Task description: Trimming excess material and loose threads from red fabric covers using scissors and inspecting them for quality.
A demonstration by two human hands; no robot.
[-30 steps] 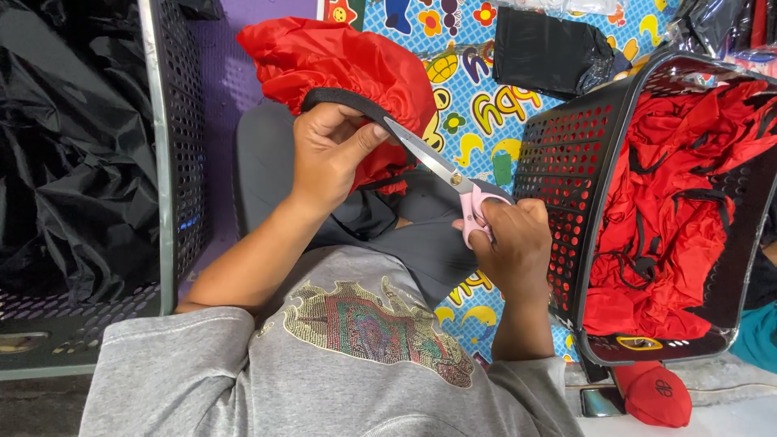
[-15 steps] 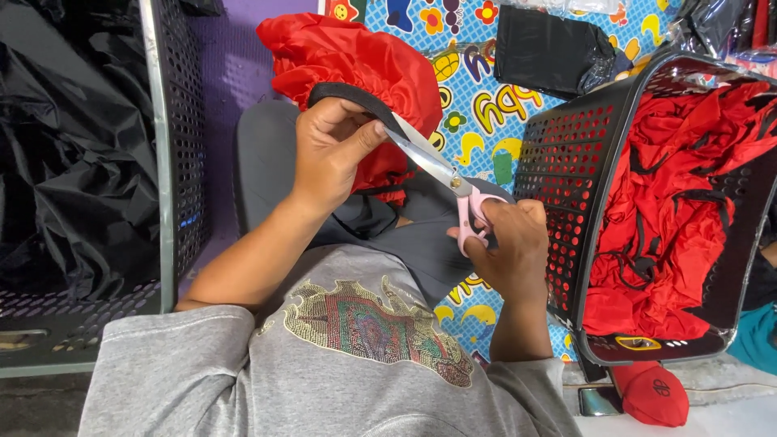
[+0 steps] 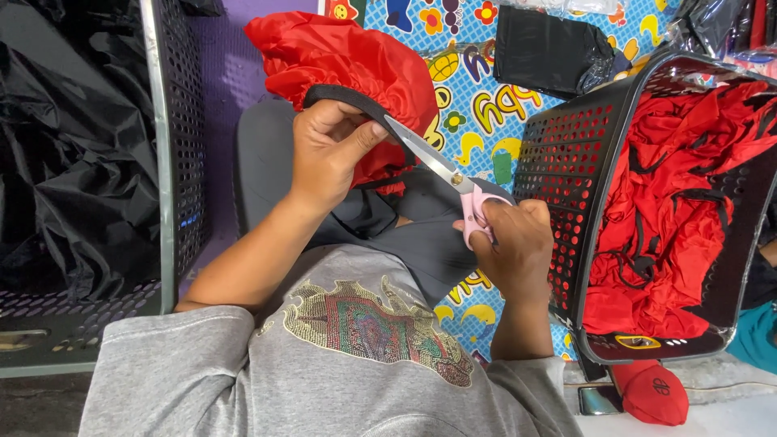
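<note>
My left hand (image 3: 328,154) grips the black elastic band of a red fabric cap (image 3: 348,57), holding it up in front of me. My right hand (image 3: 514,247) holds pink-handled scissors (image 3: 453,182). The metal blades point up-left and their tips reach the band right beside my left thumb. The blades look nearly closed. I wear a grey shirt with a glittery print (image 3: 364,332), and dark grey trousers cover my lap below the cap.
A black perforated basket (image 3: 566,178) full of red fabric pieces (image 3: 672,210) stands at my right. A dark crate (image 3: 174,162) with black plastic material (image 3: 73,146) stands at my left. A colourful patterned mat (image 3: 477,97) lies underneath; a black bag (image 3: 550,48) lies at the top.
The scissors' blades have slid slightly further up along the band toward my left thumb. Both hands stay almost in place.
</note>
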